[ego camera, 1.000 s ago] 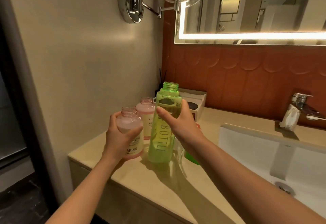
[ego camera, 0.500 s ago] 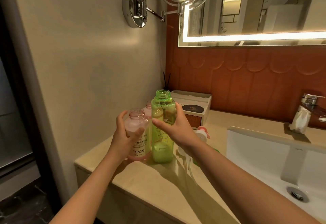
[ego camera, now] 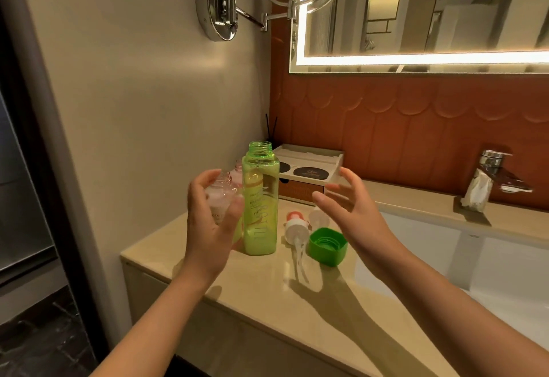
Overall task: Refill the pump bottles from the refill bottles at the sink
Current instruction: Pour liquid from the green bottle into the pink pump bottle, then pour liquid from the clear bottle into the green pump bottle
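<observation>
Left hand [ego camera: 208, 228]: open, fingers spread and curved, palm facing right; holds nothing, sits in front of a pink bottle.
Right hand [ego camera: 353, 213]: open, fingers splayed, palm facing left, empty, raised above the counter.
Pink bottle [ego camera: 221, 195]: uncapped, upright, partly hidden behind the left hand; contact with the palm cannot be told.
Second pink bottle [ego camera: 237, 170]: at 12 o'clock from the first, mostly hidden.
Green bottle [ego camera: 260, 207]: upright on the counter [ego camera: 297, 311], cap off, between the two hands, at 3 o'clock from the left hand.
Pump head [ego camera: 296, 228]: lying on the counter at 3 o'clock from the green bottle, tube pointing to 6 o'clock.
Green cap [ego camera: 328, 246]: open side up, just beside the pump head at 3 o'clock.
Amenity box [ego camera: 309, 173]: at 12 o'clock, against the tiled wall.
Sink [ego camera: 475, 272]: at 3 o'clock; tap [ego camera: 493, 168] behind it.
</observation>
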### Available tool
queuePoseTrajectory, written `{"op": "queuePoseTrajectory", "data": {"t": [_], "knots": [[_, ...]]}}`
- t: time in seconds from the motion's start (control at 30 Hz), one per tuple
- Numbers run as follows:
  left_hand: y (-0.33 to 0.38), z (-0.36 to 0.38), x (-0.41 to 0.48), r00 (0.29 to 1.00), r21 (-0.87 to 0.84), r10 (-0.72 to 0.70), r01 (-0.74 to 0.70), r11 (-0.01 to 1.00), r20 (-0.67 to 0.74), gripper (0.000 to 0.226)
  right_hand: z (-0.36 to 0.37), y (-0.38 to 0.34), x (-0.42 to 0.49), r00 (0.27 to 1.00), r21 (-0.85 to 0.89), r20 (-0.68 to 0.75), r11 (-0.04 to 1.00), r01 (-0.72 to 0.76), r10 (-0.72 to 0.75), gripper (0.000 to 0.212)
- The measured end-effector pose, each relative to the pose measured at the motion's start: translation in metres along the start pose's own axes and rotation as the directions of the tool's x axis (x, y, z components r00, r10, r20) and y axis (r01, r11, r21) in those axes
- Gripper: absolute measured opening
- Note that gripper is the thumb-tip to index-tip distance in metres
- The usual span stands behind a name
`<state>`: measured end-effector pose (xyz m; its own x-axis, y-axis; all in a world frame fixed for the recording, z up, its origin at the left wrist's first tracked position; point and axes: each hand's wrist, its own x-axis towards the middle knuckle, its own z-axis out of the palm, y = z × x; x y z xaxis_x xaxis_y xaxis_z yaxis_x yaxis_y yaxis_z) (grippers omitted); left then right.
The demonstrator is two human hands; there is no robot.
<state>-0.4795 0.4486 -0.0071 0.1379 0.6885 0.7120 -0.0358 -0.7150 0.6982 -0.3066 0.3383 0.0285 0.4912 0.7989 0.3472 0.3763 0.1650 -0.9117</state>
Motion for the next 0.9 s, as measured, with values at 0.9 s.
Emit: {"op": "queuePoseTrajectory", "data": {"t": [0.9], "knots": [[0.211, 0.269, -0.135, 0.19, -0.336, 0.325, 0.032, 0.941, 0.927, 0.018, -0.354, 0.012, -0.248, 0.945, -0.352, -0.25, 0.889, -0.292, 0.211, 0.018]]}}
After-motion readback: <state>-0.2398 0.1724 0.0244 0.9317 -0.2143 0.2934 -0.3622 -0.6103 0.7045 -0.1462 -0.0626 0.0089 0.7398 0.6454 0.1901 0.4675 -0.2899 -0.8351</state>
